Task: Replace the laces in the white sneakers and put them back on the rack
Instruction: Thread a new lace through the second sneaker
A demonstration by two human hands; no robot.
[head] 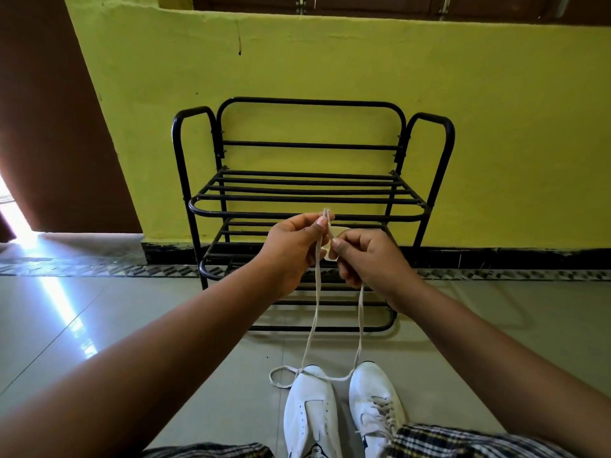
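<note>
Two white sneakers stand on the floor between my knees. The left sneaker [312, 414] has no lace in it; the right sneaker [375, 404] is laced. A loose white lace [316, 292] hangs from my raised hands, its middle draped over both toes and looping onto the floor. My left hand [292, 249] pinches the two lace tips together near the top. My right hand [367, 256] pinches one strand just below them. Behind my hands stands the black metal rack [307, 200], its shelves bare.
The rack stands against a yellow wall [330, 67] with a black skirting. Pale glossy floor tiles [132, 319] surround the shoes. A brown door edge [56, 127] and bright light lie at the far left. My checked shorts [463, 441] fill the bottom edge.
</note>
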